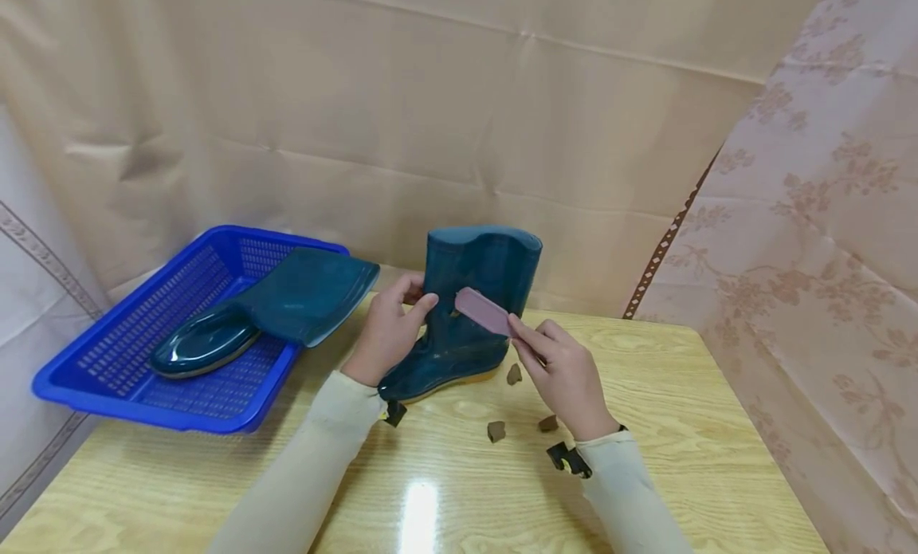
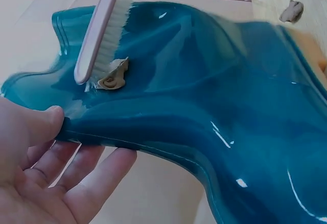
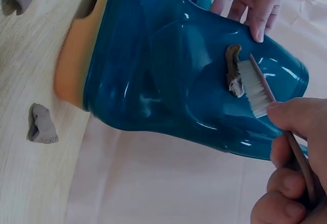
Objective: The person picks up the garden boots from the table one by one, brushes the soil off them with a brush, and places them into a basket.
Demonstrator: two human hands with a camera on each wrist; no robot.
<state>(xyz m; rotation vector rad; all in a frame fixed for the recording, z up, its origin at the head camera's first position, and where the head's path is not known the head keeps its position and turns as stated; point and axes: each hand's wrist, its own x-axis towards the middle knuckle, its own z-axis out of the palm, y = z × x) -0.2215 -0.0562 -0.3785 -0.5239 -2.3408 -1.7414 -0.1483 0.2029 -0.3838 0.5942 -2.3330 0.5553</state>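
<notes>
A dark teal rubber rain boot (image 1: pixel 476 259) stands upright on the table, its toe toward the left. My left hand (image 1: pixel 387 331) grips the front edge of the shaft, thumb on the near side and fingers behind it. In my right hand (image 1: pixel 570 379) is a pink-backed brush (image 1: pixel 482 311), pinched by its handle. White bristles (image 3: pixel 253 89) meet a brown, clay-like lump (image 3: pixel 233 73) stuck to the side of the shaft. From the left wrist, the same lump (image 2: pixel 115 75) shows right at the brush's tip.
A blue plastic basket (image 1: pixel 143 416) on the left holds a second teal boot (image 1: pixel 308 291) lying on its side, its shaft overhanging the rim. Brown lumps (image 1: pixel 496 431) lie on the wooden table (image 1: pixel 645 426) near the heel and my right hand. A beige curtain (image 1: pixel 402 115) hangs behind.
</notes>
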